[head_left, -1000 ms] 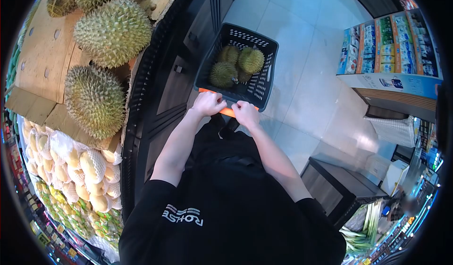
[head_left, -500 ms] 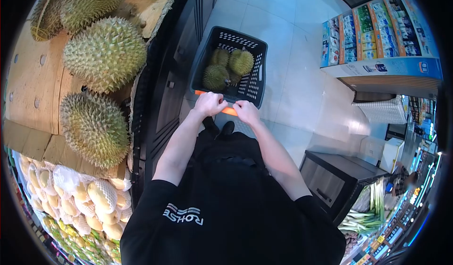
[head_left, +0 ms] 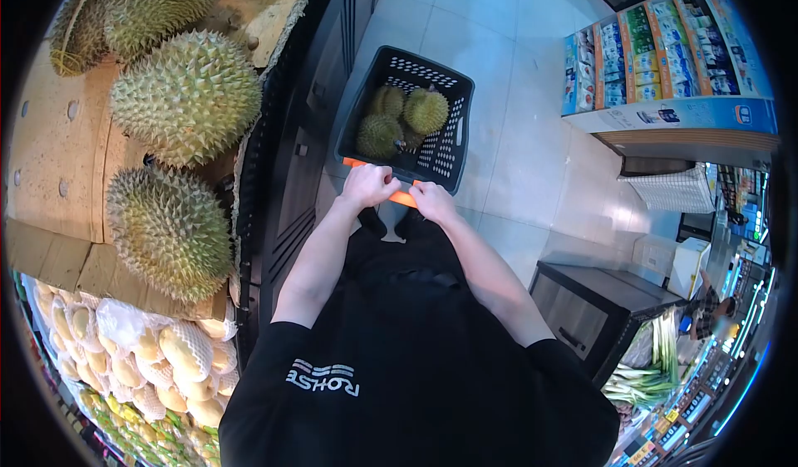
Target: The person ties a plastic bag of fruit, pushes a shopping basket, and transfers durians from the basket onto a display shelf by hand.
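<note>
While the left hand (head_left: 371, 186) and the right hand (head_left: 432, 201) were curled firmly around one orange handle (head_left: 403, 199), the dark basket (head_left: 442, 156) lay just beyond them, on the far side of the grip. The fingers of both were folded in over the bar, the left hand apart from the right, with a short stretch of orange showing between. The handle ran along the basket's near edge. Inside, grouped toward the left, three durians (head_left: 380, 137) showed clearly: one near, one far and one to the right; whether a fourth lay low between them, I could not tell. To the left, four more spiky durians (head_left: 184, 97) sat on a brown board (head_left: 71, 147), and nearer lay pale fruits in white netting (head_left: 187, 351), too crowded to count. Far to the right stood one rack of packets (head_left: 648, 51).
</note>
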The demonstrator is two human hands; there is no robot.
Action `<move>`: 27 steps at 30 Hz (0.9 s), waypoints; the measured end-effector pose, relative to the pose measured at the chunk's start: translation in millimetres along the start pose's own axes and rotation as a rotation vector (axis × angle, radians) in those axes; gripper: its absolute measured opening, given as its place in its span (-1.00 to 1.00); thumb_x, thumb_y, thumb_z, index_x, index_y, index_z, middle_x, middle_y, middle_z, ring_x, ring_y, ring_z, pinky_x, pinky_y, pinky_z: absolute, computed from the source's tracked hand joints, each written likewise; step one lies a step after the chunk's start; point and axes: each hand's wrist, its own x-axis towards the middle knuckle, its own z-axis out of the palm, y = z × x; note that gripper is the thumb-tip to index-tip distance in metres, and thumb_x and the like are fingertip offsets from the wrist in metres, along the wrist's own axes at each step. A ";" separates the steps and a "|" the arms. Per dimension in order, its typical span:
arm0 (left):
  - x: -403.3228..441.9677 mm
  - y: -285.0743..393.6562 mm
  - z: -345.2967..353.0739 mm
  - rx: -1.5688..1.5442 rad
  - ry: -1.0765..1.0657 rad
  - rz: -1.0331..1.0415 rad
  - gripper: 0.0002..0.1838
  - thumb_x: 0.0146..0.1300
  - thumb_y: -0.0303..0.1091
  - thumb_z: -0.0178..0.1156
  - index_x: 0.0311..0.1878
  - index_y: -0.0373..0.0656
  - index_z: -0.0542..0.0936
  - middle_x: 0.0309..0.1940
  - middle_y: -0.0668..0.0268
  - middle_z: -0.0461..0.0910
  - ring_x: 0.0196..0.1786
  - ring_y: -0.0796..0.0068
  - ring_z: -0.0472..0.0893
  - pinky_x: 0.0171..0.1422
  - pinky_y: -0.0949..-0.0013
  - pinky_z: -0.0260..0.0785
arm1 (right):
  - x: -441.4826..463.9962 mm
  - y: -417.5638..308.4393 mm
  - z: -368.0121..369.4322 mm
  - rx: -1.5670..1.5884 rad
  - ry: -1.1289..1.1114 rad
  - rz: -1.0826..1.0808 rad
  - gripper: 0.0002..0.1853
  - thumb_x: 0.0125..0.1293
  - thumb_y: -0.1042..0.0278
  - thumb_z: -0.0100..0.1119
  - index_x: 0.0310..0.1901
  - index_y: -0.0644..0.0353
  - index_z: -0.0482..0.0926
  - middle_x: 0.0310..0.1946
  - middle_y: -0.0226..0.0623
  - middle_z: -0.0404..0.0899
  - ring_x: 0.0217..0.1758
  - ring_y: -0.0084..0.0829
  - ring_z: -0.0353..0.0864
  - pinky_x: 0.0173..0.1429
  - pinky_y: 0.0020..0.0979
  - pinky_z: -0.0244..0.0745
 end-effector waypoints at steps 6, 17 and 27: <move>2.3 0.3 -6.9 0.020 0.013 -0.001 -0.66 0.09 -0.03 0.14 -0.47 -0.14 0.63 -0.58 0.11 0.61 -0.39 0.07 0.64 -0.20 0.08 0.48 | -1.2 -5.6 -1.7 0.039 -0.016 -0.029 -0.56 0.30 0.03 -0.11 -0.26 0.21 0.66 -0.22 0.03 0.65 -0.05 0.00 0.62 0.07 -0.10 0.48; 2.8 12.4 -3.1 0.137 0.128 -0.116 -0.64 0.08 -0.01 0.13 -0.50 -0.13 0.61 -0.52 0.12 0.62 -0.34 0.05 0.62 -0.18 0.07 0.45 | 29.7 40.5 -30.5 0.202 -0.412 -0.367 -0.53 0.43 -0.06 -0.09 -0.24 0.20 0.64 -0.43 -0.09 0.63 -0.26 -0.10 0.65 -0.12 -0.22 0.47; -8.8 32.4 48.0 0.123 0.842 -0.647 -0.45 0.20 -0.16 0.25 0.22 -0.21 0.48 0.26 -0.05 0.39 0.30 -0.02 0.40 0.36 0.11 0.26 | 105.7 237.2 -91.2 0.767 -0.048 0.058 -0.73 0.31 0.20 0.14 -0.31 0.27 0.65 -0.52 -0.27 0.64 -0.45 -0.46 0.62 -0.30 -0.37 0.49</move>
